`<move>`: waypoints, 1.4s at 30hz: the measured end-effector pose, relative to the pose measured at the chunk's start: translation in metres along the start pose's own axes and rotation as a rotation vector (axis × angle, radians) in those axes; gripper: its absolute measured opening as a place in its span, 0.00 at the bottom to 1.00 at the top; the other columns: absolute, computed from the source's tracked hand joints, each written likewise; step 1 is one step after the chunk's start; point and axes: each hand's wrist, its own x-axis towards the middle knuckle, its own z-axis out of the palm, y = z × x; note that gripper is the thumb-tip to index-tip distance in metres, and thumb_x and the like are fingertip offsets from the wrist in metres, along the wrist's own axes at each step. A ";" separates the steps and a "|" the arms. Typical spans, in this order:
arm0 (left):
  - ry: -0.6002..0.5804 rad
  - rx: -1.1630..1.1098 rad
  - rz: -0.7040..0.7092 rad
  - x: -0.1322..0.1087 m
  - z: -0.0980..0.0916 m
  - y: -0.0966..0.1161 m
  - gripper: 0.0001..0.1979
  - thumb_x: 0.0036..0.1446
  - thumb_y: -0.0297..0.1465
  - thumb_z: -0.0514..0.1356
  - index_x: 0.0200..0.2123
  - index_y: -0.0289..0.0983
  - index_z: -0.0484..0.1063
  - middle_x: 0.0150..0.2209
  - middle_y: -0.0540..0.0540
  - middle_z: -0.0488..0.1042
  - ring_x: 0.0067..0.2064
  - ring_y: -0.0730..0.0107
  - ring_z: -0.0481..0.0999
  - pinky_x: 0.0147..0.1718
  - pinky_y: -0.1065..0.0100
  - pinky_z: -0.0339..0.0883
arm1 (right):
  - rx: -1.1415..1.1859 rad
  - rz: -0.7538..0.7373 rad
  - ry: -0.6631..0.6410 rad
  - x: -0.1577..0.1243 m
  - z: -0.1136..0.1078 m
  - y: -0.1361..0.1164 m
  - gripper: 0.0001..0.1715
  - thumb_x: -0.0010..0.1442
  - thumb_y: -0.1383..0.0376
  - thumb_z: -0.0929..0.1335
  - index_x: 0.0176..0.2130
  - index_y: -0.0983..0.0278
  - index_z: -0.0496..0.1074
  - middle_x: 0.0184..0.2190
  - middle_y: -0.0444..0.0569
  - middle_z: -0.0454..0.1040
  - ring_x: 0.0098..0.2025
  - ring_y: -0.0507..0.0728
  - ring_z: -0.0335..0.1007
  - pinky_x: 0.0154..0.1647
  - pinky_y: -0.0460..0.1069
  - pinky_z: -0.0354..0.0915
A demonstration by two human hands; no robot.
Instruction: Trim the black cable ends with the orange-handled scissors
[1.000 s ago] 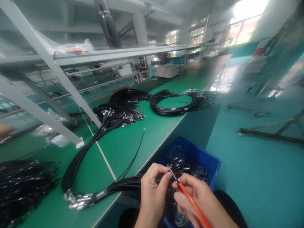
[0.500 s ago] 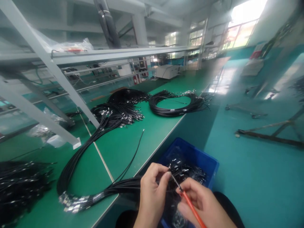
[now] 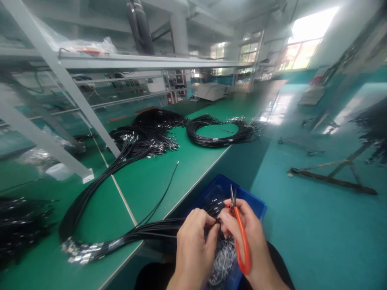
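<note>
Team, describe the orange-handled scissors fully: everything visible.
The orange-handled scissors sit in the right hand, above the blue bin. Two slim, pointed, grey metallic blades aim up and away from the person, their tips slightly parted and seemingly touching nothing. One long, smooth, plastic-looking orange handle slants down along the palm; the other is mostly hidden by the fingers, with only an orange-red bit showing.

Snip handles [image 3: 246,264]: plain orange-red
Snip blades [image 3: 232,199]: dark, steely grey
Cable bundle [image 3: 79,203]: black, with bright silvery tips
Bands [image 3: 87,253] on the bundle: a patchwork of white and silver
Coiled cables [image 3: 211,141]: black, banded in pale grey, tips silvery
Worktop [image 3: 145,181]: green, with a whitish edge strip and a pale seam line
Bin [image 3: 256,202]: blue
Plastic scraps [image 3: 223,257]: clear to whitish
Floor [image 3: 317,225]: teal
Shelf frame [image 3: 145,61]: pale grey
</note>
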 end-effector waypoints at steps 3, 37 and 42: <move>0.011 0.024 0.010 -0.001 0.001 0.001 0.08 0.55 0.26 0.55 0.24 0.38 0.66 0.25 0.49 0.69 0.28 0.68 0.69 0.28 0.70 0.59 | -0.041 -0.014 0.031 0.001 0.002 0.002 0.22 0.40 0.69 0.75 0.35 0.60 0.66 0.21 0.38 0.70 0.23 0.50 0.68 0.24 0.44 0.64; -0.130 -0.858 -0.323 0.011 -0.021 -0.015 0.07 0.49 0.28 0.64 0.24 0.34 0.68 0.23 0.52 0.69 0.27 0.75 0.65 0.27 0.74 0.59 | 0.019 0.415 -0.620 -0.007 -0.034 0.001 0.12 0.59 0.63 0.65 0.42 0.66 0.68 0.26 0.50 0.75 0.16 0.44 0.55 0.19 0.42 0.51; -0.132 -0.844 -0.320 0.011 -0.018 -0.018 0.08 0.50 0.29 0.64 0.25 0.34 0.67 0.23 0.52 0.69 0.27 0.75 0.65 0.27 0.74 0.59 | -0.016 0.431 -0.657 -0.002 -0.029 -0.006 0.16 0.55 0.58 0.68 0.39 0.66 0.67 0.24 0.49 0.75 0.13 0.43 0.54 0.14 0.40 0.48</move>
